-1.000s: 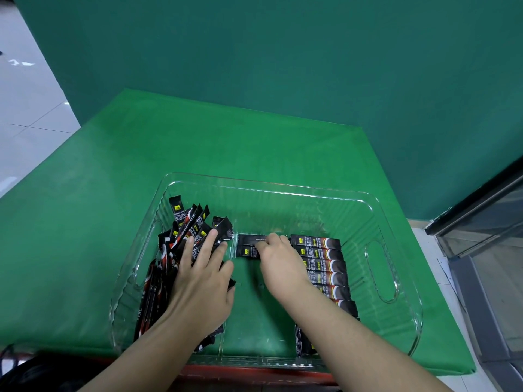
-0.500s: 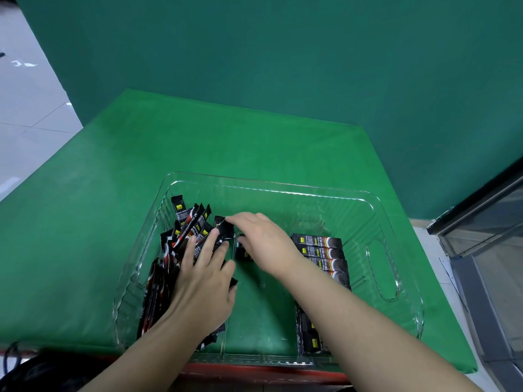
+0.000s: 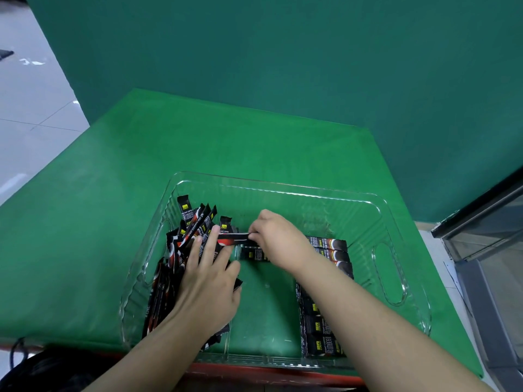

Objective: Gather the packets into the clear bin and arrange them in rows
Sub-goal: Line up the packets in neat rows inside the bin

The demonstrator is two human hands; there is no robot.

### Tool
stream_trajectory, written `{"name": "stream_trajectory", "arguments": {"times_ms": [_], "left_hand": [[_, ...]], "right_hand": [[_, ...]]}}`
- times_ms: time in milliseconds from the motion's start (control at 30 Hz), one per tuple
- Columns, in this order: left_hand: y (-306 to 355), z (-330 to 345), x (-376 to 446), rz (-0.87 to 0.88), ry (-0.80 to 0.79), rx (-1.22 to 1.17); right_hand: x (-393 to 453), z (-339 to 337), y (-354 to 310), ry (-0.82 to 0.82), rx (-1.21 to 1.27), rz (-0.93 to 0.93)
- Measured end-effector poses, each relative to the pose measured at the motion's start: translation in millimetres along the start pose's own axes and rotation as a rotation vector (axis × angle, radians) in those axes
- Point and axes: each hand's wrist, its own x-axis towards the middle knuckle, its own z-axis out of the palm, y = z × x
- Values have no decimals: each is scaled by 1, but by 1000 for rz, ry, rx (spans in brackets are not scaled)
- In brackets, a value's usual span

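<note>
Clear bin (image 3: 389, 267): one row (image 3: 328, 292) laid at right, loose pile (image 3: 186, 244) left – right hand (image 3: 278, 240) pinches a packet (image 3: 235, 238), left hand (image 3: 208, 274) flat w/ fingers spread on pile.

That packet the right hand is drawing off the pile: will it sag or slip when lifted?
The packet, pinched at one end by the right hand, spans out nearly straight, so probably fairly stiff and light. Its glossy film looks slippery. The loose pile under the left hand may shift.

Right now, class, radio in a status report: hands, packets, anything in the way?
Left hand flat on loose pile. Right hand pinching one packet. Neat row on bin's right side. Nothing blocking.
</note>
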Motion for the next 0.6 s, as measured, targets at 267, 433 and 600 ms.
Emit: {"name": "stream_trajectory", "arguments": {"times_ms": [267,433,600], "left_hand": [[1,-1,1,-3,-11,-9],[1,-2,1,-2,-8,-16],[1,-1,1,-3,-10,-18]], "right_hand": [[-34,-13,24,-193,-71,220],[-38,-6,19,-152,-141,168],[-39,10,9,-140,-112,54]]}}
